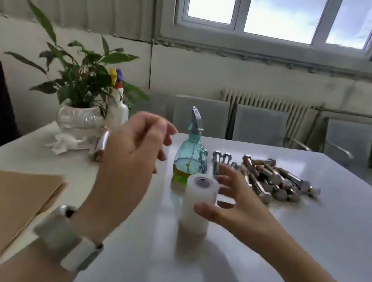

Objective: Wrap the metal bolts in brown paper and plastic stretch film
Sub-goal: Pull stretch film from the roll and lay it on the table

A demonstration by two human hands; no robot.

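The roll of stretch film (198, 202) stands upright on the white table (309, 240), right at your right hand (231, 203). That hand has its fingers spread around the roll; the thumb touches the near side, the fingers reach past the far side, and the blur does not let you tell whether they press on it. The bolts (277, 179) lie in a loose pile just beyond those fingertips, to their right. A blue spray bottle (190, 158) stands directly behind the roll. Your left hand (131, 155) is raised left of the roll, fingers loosely curled, holding nothing; a metal bracelet (68, 239) sits on that wrist. Brown paper (1, 206) lies flat left of that wrist. A potted plant (80, 93) stands well beyond the left hand.
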